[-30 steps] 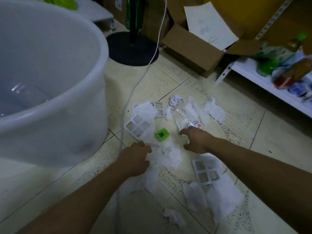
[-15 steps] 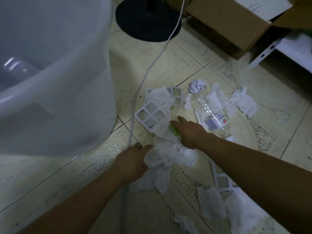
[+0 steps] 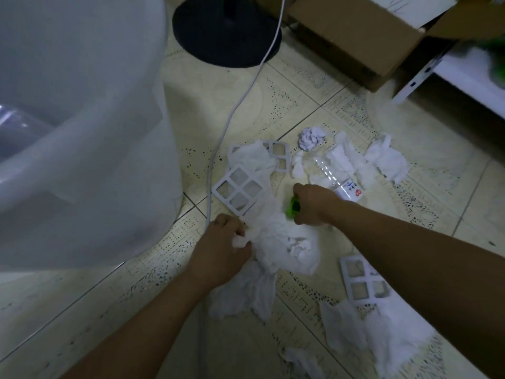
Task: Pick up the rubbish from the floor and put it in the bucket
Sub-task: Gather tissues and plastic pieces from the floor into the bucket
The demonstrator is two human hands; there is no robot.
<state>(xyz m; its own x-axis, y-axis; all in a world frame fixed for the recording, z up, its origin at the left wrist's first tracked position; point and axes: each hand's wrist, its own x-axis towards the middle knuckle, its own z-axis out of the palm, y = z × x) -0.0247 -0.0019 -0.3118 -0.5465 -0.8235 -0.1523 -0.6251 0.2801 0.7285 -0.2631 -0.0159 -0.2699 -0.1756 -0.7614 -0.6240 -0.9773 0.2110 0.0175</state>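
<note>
A big translucent white bucket [image 3: 90, 149] fills the left of the view. Rubbish lies on the tiled floor to its right: crumpled white tissue [image 3: 284, 244], white plastic grid frames [image 3: 237, 190], a clear plastic bottle [image 3: 337, 176], a paper ball [image 3: 311, 138]. My left hand [image 3: 222, 251] is closed on a wad of the white tissue at the pile's left edge. My right hand [image 3: 314, 205] is closed around a small green object [image 3: 293, 207], just above the tissue pile.
A white cable [image 3: 232, 116] runs across the floor past the bucket to a black round stand base [image 3: 226, 36]. A cardboard box [image 3: 355, 36] and a white shelf [image 3: 470, 77] stand at the back right. More tissue [image 3: 382, 340] and another grid frame [image 3: 360, 283] lie under my right arm.
My right hand moved left from the bottle onto the green object and closed on it. My left hand closed on the tissue. The view dropped closer to the floor.
</note>
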